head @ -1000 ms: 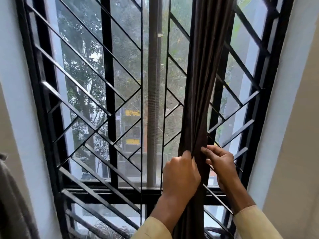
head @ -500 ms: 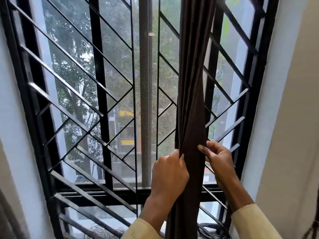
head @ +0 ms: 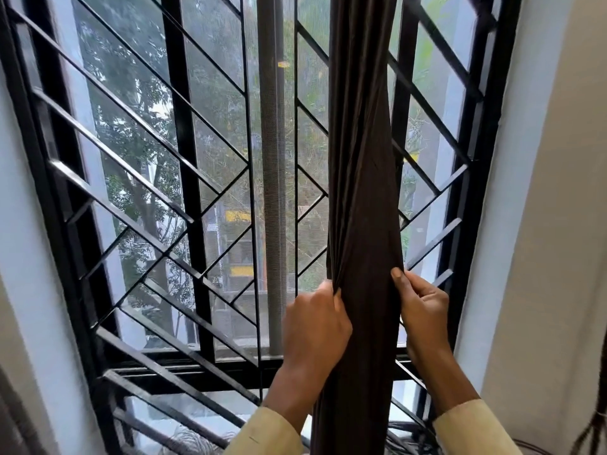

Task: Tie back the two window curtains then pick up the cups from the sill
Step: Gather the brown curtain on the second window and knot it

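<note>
- One dark brown curtain (head: 361,192) hangs bunched into a narrow column before the right half of the window.
- Fabric at its left edge is clutched in the curled left grip (head: 315,326); the right grip (head: 423,310) pinches its right edge, just opposite.
- Behind stands a black diagonal grille (head: 184,159); cream sleeves (head: 266,435) show below.

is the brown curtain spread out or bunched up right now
Bunched up: the brown curtain hangs as one narrow, pleated column, gripped by the left hand and right hand. No tie shows.

curtain (head: 361,192) | dark brown | gathered into vertical bunch | before window
</note>
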